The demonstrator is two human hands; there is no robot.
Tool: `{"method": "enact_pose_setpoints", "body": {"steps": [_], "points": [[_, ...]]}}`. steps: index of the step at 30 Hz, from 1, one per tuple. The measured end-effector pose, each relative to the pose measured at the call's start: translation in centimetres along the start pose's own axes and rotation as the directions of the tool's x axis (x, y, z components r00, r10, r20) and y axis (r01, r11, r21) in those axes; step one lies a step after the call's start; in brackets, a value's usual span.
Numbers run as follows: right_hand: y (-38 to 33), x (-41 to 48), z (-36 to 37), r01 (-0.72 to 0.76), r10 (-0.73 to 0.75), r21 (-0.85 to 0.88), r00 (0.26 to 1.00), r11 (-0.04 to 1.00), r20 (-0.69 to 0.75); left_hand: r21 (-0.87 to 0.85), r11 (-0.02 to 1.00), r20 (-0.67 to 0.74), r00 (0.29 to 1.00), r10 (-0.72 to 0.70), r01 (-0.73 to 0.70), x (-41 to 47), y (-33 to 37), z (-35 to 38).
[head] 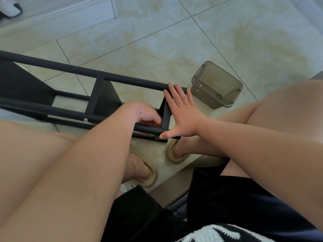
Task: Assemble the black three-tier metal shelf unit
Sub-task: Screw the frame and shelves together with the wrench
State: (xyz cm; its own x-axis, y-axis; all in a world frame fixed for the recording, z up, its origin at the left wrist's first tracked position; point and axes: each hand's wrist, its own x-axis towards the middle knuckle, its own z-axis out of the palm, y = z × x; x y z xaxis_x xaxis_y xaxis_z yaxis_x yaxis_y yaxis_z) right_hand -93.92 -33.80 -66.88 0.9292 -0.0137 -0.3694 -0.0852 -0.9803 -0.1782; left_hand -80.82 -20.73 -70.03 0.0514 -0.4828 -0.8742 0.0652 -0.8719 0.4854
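The black metal shelf unit (73,70) lies on its side on the tiled floor, its round poles running from the left edge toward my knees. My right hand (181,110) lies flat with straight fingers against the end shelf panel (166,112), fingertips on the far pole and thumb at the near pole's end. My left hand (143,116) reaches inside the frame by that panel with fingers curled around the near pole (104,120). What its fingertips hold is hidden.
A translucent grey plastic box (216,84) lies tipped on the floor just right of the shelf's end. My feet in tan slippers (173,154) rest below the shelf end. A white step edge (70,13) runs along the top left.
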Motion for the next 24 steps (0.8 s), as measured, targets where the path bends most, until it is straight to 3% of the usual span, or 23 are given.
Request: {"method": "enact_pose_setpoints", "body": {"steps": [15,24], "points": [[0.04,0.05,0.01,-0.001,0.001,-0.007,1.0,1.0,-0.004,-0.03,0.998,-0.007,0.998,0.062,-0.062,-0.1,0.0,-0.03],[-0.03,0.0,0.04,-0.002,0.002,-0.002,1.0,1.0,-0.007,-0.032,0.998,0.014,0.999,-0.044,0.044,-0.06,0.08,0.08]]}}
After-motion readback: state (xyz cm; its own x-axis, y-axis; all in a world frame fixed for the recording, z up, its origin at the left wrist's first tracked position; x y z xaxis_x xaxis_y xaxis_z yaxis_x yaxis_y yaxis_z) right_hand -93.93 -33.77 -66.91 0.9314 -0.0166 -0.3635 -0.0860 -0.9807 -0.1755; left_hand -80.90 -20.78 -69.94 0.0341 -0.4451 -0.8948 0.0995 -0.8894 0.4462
